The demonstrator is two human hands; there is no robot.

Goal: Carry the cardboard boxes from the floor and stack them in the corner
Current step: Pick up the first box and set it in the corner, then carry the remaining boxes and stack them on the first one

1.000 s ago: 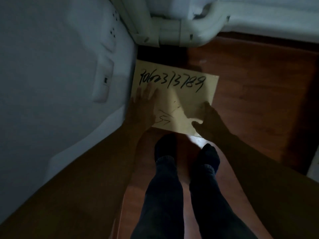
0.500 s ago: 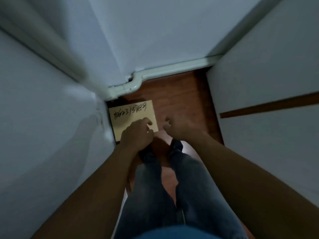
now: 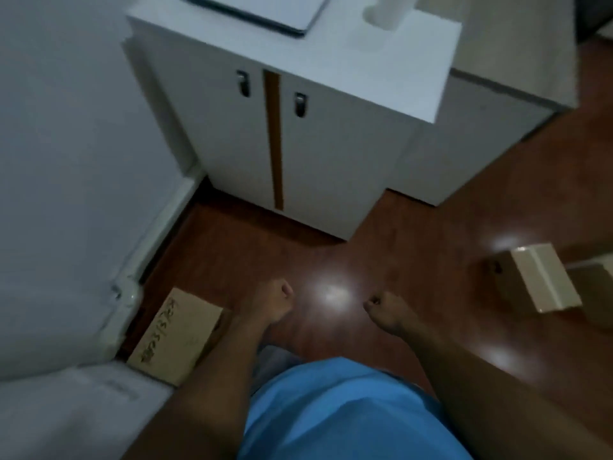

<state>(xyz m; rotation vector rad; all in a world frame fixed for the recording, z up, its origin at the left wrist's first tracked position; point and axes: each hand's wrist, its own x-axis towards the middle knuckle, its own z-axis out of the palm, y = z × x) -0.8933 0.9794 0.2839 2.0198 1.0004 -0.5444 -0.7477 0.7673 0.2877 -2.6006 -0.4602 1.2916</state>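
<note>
A flat cardboard box with black handwritten numbers lies on the wooden floor in the corner at the lower left, against the white wall. My left hand hangs above the floor just right of it, fingers curled in, holding nothing. My right hand is further right, also loosely curled and holding nothing. A second cardboard box, with a pale taped top, sits on the floor at the right. Part of another box shows at the right edge.
A white two-door cabinet with a wooden strip stands ahead, with a flat grey device on top. A lower white unit adjoins it at the right. White pipe trunking runs along the wall base at the left.
Both hands have come off the numbered box and lifted away. The view has risen and swung right, bringing the cabinet and the boxes at the right into sight.
</note>
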